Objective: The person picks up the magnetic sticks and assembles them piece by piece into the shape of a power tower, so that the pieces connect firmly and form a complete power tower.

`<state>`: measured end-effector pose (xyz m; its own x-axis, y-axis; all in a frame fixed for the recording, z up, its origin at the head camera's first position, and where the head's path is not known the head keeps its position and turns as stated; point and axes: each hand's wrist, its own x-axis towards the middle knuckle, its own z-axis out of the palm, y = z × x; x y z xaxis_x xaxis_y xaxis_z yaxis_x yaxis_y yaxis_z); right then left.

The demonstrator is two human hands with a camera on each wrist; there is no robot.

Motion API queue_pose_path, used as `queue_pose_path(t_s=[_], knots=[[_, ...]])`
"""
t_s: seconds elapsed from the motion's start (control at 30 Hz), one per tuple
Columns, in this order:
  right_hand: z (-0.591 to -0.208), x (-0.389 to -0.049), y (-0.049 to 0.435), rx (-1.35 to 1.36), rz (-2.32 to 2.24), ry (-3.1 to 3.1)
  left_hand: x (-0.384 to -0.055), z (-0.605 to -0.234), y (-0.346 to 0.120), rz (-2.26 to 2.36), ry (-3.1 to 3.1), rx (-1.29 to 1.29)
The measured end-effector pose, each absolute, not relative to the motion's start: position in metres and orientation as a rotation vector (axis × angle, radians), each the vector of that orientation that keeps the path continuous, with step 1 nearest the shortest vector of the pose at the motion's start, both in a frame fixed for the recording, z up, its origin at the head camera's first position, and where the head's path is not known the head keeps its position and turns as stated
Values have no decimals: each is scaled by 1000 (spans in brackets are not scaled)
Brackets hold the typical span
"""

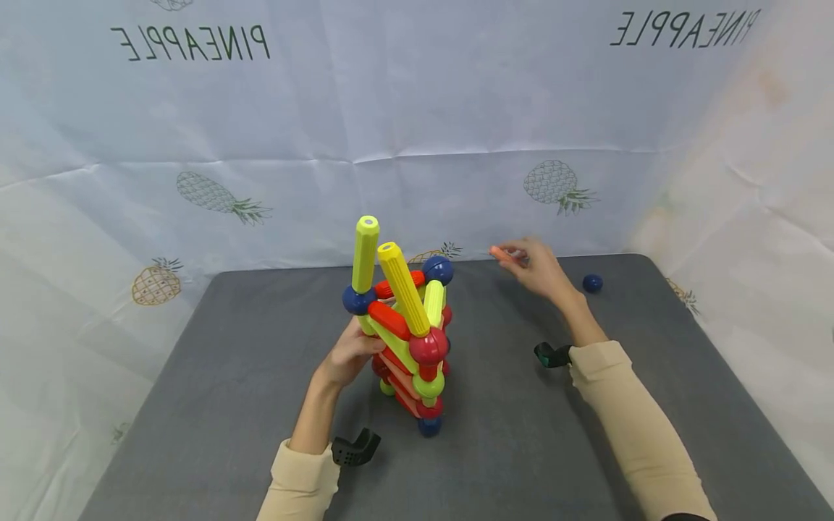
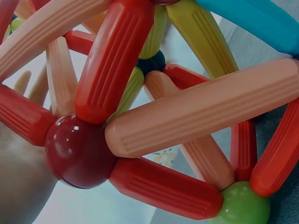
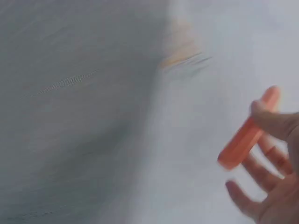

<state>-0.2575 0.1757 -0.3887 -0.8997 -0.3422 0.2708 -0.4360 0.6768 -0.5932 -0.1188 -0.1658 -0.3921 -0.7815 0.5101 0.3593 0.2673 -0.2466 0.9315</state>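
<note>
A tall tower of magnetic building rods and balls [image 1: 389, 320] stands on the grey table, in red, yellow-green, orange and blue. At its left side my left hand [image 1: 347, 356] holds it, the thumb on a rod and the other fingers partly hidden behind. Two rods rise free from the top: a yellow-green rod [image 1: 365, 253] on a blue ball and a yellow rod [image 1: 402, 288] on a red ball. Right of the tower and apart from it, my right hand [image 1: 538, 269] pinches an orange magnetic rod [image 3: 247, 135] between thumb and fingers, above the table's far edge.
One loose blue ball [image 1: 592, 283] lies near the far right corner of the grey table [image 1: 515, 441]. A white curtain [image 1: 417, 94] printed with pineapples hangs close behind the table. Black wrist cameras [image 1: 355, 448] stick out from both sleeves.
</note>
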Motion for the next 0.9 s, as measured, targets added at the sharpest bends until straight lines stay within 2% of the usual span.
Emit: queue_pose_path(t_s=[0.23,0.4,0.57,0.9], knots=[[-288,-202,123,1034,1298,-2170,-122,-393,-168,2134,1881,1051],[-247,-161,94,1273,1434,-1918,-121,-393,-170,2112,1898,1089],[-236,-143,80,1340,1444,-1872,-120,-394,-170,2107,1913,1069],[-242,-141,72,1368,1350,-1991,-115,-391,-171,2099,1949,1072]])
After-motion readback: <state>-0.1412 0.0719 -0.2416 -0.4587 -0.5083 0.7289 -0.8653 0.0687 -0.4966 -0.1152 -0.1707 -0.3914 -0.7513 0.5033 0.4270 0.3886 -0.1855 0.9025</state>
